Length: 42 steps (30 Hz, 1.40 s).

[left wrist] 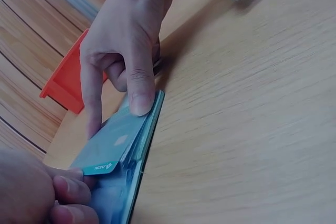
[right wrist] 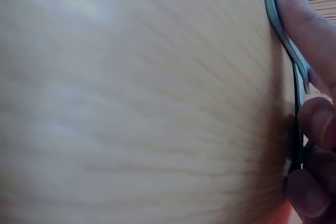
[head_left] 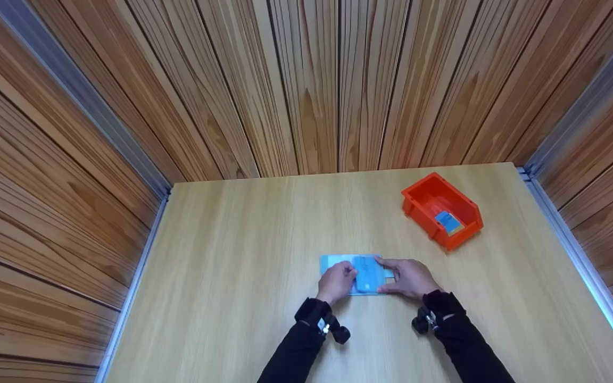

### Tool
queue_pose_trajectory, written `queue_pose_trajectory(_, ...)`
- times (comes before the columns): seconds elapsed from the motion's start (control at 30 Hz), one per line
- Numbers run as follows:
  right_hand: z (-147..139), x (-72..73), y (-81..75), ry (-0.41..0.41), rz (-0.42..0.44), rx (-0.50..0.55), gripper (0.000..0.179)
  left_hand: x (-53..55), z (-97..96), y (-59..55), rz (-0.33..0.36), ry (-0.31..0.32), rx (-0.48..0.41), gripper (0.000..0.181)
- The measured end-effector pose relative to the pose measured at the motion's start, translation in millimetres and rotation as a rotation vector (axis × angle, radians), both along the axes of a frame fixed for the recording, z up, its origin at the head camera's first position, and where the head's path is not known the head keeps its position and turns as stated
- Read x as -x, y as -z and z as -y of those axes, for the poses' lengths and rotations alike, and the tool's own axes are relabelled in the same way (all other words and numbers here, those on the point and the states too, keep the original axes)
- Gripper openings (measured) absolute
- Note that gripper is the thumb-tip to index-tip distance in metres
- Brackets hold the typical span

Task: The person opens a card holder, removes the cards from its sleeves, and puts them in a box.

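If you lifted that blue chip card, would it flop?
The blue chip card probably stays stiff: its edges look straight, without sagging. Being thin, it's likely light. Its flat face makes rolling seem unlikely.

Before you spreads a broad tabletop of pale, yellowish-tan wood grain (head_left: 232,255), its fine streaks running away from you toward a straight far edge. Directly on it, about midway between its left and right sides and in its nearer part, lies a flat, light-blue rectangular holder (head_left: 332,260), its long sides roughly parallel to your far edge. Well apart from that, toward your far right corner, a bright orange-red plastic open-topped bin (head_left: 417,210) stands upright, turned at an angle to the edges. Soft shadows darken the surface near you.
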State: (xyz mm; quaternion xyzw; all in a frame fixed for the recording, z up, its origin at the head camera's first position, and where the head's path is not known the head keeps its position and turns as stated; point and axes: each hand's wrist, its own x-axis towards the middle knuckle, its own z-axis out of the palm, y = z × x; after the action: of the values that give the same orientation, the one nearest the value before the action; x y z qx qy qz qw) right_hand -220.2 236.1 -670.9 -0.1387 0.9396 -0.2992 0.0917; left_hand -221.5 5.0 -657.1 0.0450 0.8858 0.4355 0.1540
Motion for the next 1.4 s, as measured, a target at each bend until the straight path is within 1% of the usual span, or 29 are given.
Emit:
queue_pose_trajectory(0.2,0.3,-0.9,-0.6,0.022,0.026,-0.016,0.087,0.4,7.5,-1.1,0.041,-0.021,-0.027,0.021)
queue_pose_trajectory(0.3,0.8,-0.9,-0.2,0.021,0.027,-0.02,0.088,0.3,13.7,-1.3,0.041,-0.03,-0.017,0.021)
queue_pose_trajectory(0.4,1.3,-1.1,-0.4,0.023,0.028,-0.015,0.089,0.0,22.2,-2.2,0.057,-0.049,-0.017,0.021)
queue_pose_trajectory(0.6,1.3,-1.5,-1.5,0.038,0.047,-0.005,0.089,1.1,40.0,-7.6,0.106,-0.104,-0.069,0.019)
queue_pose_trajectory(0.63,1.3,-1.5,-1.7,0.037,0.05,-0.005,0.088,1.2,42.3,-8.6,0.11,-0.113,-0.077,0.019)
queue_pose_trajectory(0.7,1.2,-1.5,-2.3,0.035,0.047,-0.004,0.088,1.6,46.0,-9.5,0.095,-0.122,-0.081,0.019)
queue_pose_trajectory(0.87,1.3,-0.8,-3.2,0.024,0.019,0.002,0.086,1.3,50.3,-8.5,0.079,-0.126,-0.081,0.017)
queue_pose_trajectory(1.03,1.1,-0.6,-3.5,0.017,0.038,0.004,0.087,1.3,48.5,-10.2,0.128,-0.142,-0.088,0.017)
queue_pose_trajectory(1.13,1.1,-0.9,-4.0,0.023,0.054,0.005,0.087,2.9,47.2,-15.7,0.156,-0.154,-0.09,0.017)
queue_pose_trajectory(1.2,1.1,-1.0,-4.6,0.024,0.055,0.003,0.087,4.5,46.9,-22.0,0.167,-0.163,-0.1,0.017)
queue_pose_trajectory(1.3,1.5,-1.3,-5.1,0.029,0.057,-0.003,0.087,7.0,47.4,-34.5,0.165,-0.171,-0.132,0.018)
queue_pose_trajectory(1.4,2.0,-1.4,-4.8,0.03,0.062,-0.009,0.088,9.0,48.4,-47.4,0.141,-0.174,-0.173,0.017)
